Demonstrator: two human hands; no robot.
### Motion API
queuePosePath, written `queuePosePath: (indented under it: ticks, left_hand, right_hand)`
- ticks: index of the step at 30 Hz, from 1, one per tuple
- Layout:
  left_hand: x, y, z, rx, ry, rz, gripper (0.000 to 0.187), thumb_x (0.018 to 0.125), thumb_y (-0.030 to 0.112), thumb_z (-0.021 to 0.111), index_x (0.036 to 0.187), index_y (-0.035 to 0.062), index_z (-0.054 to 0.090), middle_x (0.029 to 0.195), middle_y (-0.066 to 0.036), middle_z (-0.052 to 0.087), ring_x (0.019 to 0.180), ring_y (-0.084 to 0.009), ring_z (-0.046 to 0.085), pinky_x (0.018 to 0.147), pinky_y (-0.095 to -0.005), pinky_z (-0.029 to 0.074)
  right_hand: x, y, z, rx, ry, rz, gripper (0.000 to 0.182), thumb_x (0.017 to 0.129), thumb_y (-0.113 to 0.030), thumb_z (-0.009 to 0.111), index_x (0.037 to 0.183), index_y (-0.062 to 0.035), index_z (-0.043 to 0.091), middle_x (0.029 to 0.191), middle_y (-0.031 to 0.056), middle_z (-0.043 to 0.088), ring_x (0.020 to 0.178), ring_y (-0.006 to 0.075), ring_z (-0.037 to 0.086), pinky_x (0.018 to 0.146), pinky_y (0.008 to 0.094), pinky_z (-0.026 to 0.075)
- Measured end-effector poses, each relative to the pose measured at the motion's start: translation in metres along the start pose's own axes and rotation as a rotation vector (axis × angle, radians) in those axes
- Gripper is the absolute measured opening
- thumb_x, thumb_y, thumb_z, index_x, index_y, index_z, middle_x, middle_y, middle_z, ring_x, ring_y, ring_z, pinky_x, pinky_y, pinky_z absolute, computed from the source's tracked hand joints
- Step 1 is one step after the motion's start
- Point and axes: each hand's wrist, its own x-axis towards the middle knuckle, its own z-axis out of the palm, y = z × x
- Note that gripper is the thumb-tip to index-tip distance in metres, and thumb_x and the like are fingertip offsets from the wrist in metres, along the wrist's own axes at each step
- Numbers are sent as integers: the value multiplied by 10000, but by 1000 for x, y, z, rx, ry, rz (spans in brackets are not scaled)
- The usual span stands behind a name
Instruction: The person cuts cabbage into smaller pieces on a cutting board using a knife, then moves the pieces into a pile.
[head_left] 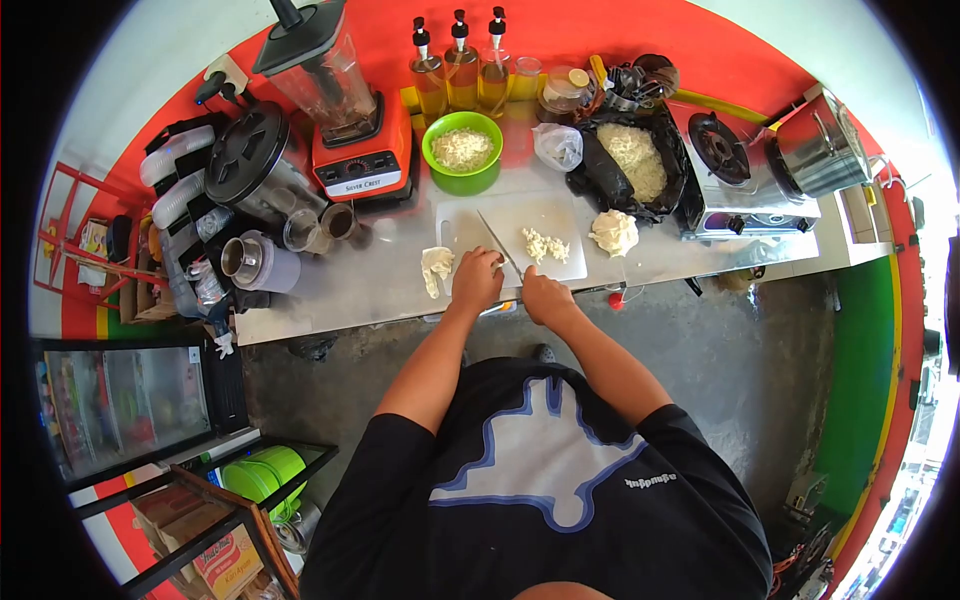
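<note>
A white cutting board lies on the metal counter near its front edge. My right hand is closed around the handle of a kitchen knife, whose blade points away and to the left across the board. My left hand rests at the board's front left, fingers curled in beside the blade; what they press on is mostly hidden. Right of the blade sits a small heap of chopped pale food. A larger pale piece lies at the board's left edge, and a whitish lump sits off its right side.
Behind the board stand a green bowl of pale shreds and a black-bag-lined container of similar shreds. A red blender and several cups occupy the left. Pump bottles line the wall; a gas stove with a pot is right.
</note>
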Motion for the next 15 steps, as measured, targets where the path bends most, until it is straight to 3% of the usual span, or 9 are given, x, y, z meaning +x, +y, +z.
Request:
queuePosePath:
  ticks: [3, 6, 15]
  left_hand:
    - [12, -3, -4, -47, -163, -110, 186, 795, 98, 667, 971, 78, 725, 991, -155, 669, 971, -359, 629, 875, -441, 524]
    - [16, -2, -8, -26, -227, -134, 207, 781, 87, 672, 981, 67, 724, 1014, -169, 675, 996, -370, 634, 880, -447, 524]
    - [9, -11, -6, -135, -182, -125, 199, 798, 21, 681, 990, 57, 716, 983, -161, 679, 943, -346, 658, 847, -433, 531]
  right_hand:
    - [2, -6, 14, -14, 22, 70, 233, 938, -97, 563, 1122, 0, 459, 1018, 239, 723, 990, 382, 721, 842, 465, 581]
    - [4, -9, 15, -5, 36, 66, 246, 936, -104, 572, 1129, 1, 460, 1028, 237, 723, 995, 379, 721, 847, 470, 580]
    - [1, -12, 15, -43, 18, 76, 245, 934, -94, 573, 1130, -5, 457, 1047, 235, 721, 1010, 371, 720, 852, 460, 580]
